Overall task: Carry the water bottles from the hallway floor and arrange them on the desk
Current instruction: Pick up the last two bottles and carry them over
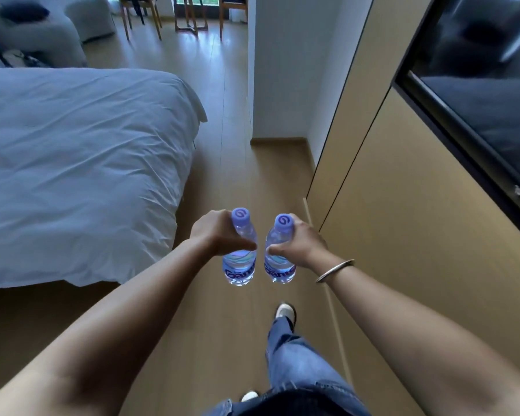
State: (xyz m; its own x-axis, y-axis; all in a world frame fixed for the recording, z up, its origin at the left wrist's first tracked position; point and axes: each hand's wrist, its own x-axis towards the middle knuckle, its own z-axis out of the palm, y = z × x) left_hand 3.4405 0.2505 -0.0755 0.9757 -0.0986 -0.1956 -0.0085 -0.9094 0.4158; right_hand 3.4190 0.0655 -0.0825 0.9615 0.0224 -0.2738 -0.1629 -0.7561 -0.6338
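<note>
Two clear water bottles with purple caps and blue labels hang upright in front of me, above the wooden floor. My left hand (215, 234) grips the left bottle (240, 267) round its upper body. My right hand (302, 243), with a metal bangle on the wrist, grips the right bottle (278, 265) the same way. The bottles are a small gap apart. No desk is plainly in view.
A bed with a white duvet (81, 163) fills the left side. A tan cabinet wall (418, 250) with a dark screen (487, 94) runs along the right. A white wall corner (279, 85) stands ahead. Wooden chairs (189, 13) and a grey armchair (36, 34) sit at the far end. My jeans leg and shoe (285, 313) step forward.
</note>
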